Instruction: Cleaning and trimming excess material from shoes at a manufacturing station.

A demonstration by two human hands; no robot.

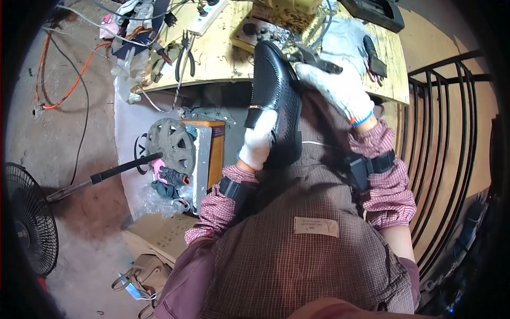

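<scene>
A black leather shoe (271,80) with a perforated side and a small metal trim stands upright in front of me, toe pointing away. My left hand (258,140), in a white glove, is closed around its side near the opening. On the right, my right hand (342,89), in a white glove with a blue and orange cuff edge, is closed around a dark grey metal hand tool (314,59). The tool's end lies close to the shoe's toe edge; I cannot tell whether they touch. Its exact kind is unclear.
A pale wooden workbench (223,61) spans the far side, bearing pliers (185,58), a power strip (207,17), a grey cloth (345,40) and a black-handled tool (375,58). A black metal railing (451,106) stands right; a fan (29,223) and cardboard box (159,234) are left.
</scene>
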